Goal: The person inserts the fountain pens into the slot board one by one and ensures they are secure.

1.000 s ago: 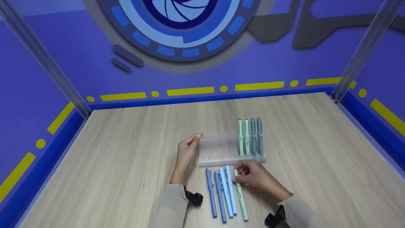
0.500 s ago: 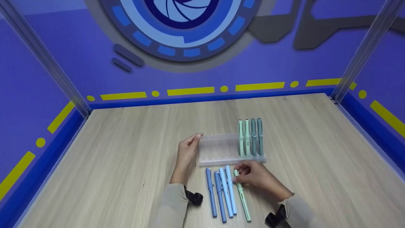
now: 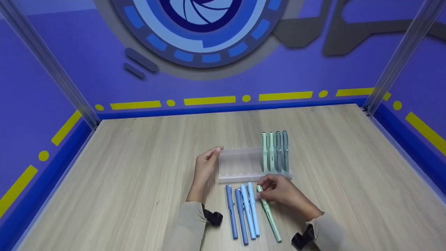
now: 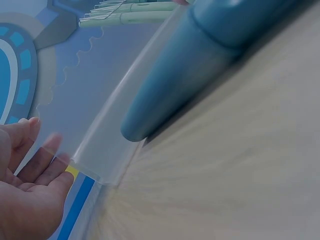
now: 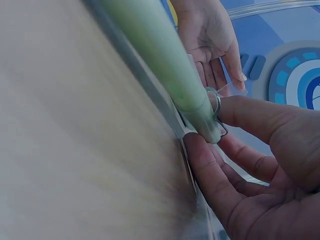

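I am seeing the green pen (image 3: 270,219) slanting in front of the rack (image 3: 240,164), at its right half. The right hand (image 3: 280,190) is pinching the pen's far end between thumb and fingers. The left hand (image 3: 206,167) is gripping the rack's upper left corner. Four greenish pens (image 3: 271,150) are standing in the rack's right part; four blue pens (image 3: 247,209) are lying before its left half.

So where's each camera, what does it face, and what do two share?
Head: on the head, facing forward-down at the rack; left hand and right hand show.
Left wrist: on that wrist, facing rack, blue pen; left hand shows.
Right wrist: on that wrist, facing green pen; both hands show.
Head and right wrist share both hands.
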The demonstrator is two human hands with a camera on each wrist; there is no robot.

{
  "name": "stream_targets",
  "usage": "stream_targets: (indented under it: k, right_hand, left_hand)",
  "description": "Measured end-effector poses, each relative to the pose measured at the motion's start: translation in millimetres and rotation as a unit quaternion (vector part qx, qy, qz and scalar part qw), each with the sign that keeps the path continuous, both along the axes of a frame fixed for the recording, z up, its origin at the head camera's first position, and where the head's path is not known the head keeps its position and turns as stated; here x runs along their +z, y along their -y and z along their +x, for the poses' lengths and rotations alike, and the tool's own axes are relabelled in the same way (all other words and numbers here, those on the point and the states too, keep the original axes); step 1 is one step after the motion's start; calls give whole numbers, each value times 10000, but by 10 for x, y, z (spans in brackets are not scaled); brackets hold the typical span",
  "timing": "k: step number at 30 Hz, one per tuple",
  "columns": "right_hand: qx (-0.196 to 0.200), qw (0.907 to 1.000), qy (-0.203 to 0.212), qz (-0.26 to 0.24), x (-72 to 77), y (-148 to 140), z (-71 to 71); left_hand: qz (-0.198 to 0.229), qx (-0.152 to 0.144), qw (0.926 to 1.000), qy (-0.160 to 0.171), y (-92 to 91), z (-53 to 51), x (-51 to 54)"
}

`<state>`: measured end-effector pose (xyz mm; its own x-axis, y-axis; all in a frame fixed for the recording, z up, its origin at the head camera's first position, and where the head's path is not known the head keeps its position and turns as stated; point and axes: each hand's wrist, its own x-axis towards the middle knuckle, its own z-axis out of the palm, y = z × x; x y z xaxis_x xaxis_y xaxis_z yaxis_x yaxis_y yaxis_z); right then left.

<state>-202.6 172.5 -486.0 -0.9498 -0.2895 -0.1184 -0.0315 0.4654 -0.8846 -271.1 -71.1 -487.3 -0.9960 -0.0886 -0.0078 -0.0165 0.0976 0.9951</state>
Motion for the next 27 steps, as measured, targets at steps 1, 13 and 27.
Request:
stream_targets:
  k: [1, 13, 27]
  right_hand:
    - [-9, 10000, 5, -7, 2, 2, -1]
    - [-24, 9998, 129, -138, 80, 20, -9]
    - [153, 9973, -707, -96, 336, -2, -90]
  left_hand:
    - [-12, -4, 10000, -3, -1, -5, 0]
    - [38, -51, 9998, -209, -17, -21, -5]
    - [336, -36, 9994, -4, 1, 0, -9]
